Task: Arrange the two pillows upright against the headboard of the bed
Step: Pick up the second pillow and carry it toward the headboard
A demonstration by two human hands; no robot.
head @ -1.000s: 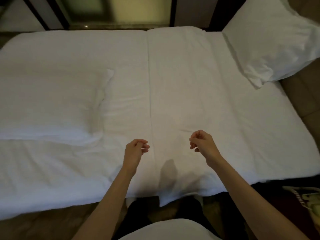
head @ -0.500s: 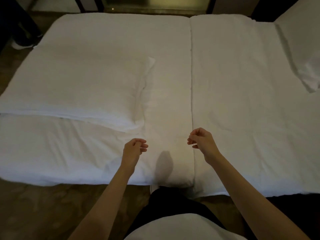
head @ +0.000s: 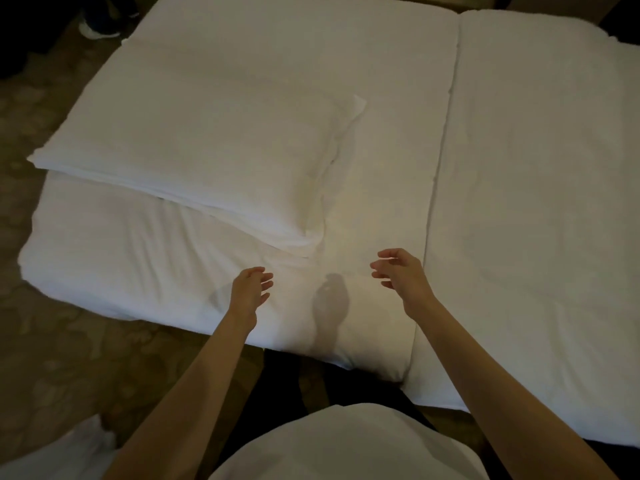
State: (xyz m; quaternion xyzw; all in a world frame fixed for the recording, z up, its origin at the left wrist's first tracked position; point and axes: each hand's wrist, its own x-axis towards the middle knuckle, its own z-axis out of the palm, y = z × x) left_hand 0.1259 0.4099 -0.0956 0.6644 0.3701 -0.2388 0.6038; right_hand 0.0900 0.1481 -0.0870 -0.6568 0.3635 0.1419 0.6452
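One white pillow (head: 207, 164) lies flat on the left half of the bed (head: 519, 202); the second pillow and the headboard are out of view. The left hand (head: 250, 292) hovers empty, fingers loosely apart, near the pillow's corner. The right hand (head: 398, 271) is likewise spread and empty. The reach seems under way; next, both hands must grasp that pillow.

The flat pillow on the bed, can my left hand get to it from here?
Probably yes. The left hand hovers open just short of the pillow, whose near corner lies ahead with only bare bedding between.
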